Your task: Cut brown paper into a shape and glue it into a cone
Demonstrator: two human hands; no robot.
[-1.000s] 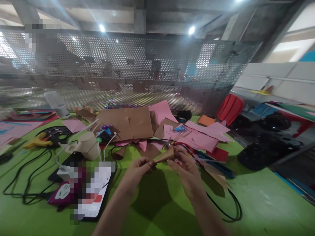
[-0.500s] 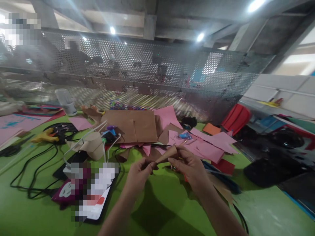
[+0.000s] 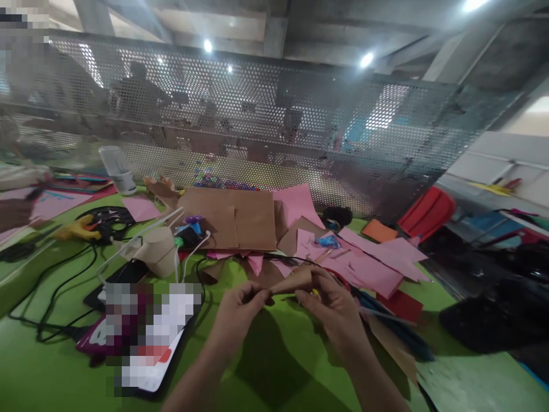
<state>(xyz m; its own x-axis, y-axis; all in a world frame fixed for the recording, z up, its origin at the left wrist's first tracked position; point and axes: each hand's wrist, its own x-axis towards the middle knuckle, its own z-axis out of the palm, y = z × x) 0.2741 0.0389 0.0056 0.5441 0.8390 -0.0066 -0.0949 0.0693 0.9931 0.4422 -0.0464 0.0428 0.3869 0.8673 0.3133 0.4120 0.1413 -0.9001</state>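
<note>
Between my hands is a piece of brown paper (image 3: 292,281) rolled into a narrow cone. My left hand (image 3: 243,309) pinches its thin tip between thumb and finger. At the wider end, my right hand (image 3: 329,303) closes around the roll, its fingers partly hidden behind the paper. Both hands hover over the green table (image 3: 274,366). Another small brown paper cone (image 3: 214,273) lies just beyond my left hand. Past the hands lies a large folded brown paper sheet (image 3: 231,220), with pink paper pieces (image 3: 364,266) to its right.
On the left lie a phone (image 3: 158,343), a purple case (image 3: 92,339), black cables and a yellow glue gun (image 3: 79,229). A clear container (image 3: 118,171) stands behind them. Red paper (image 3: 401,306) sits at right. A perforated metal screen (image 3: 257,126) borders the table's far side.
The view has shifted slightly, so the table items on the right appear farther right. Both hands keep their hold on the paper cone, with little change in their grip.
</note>
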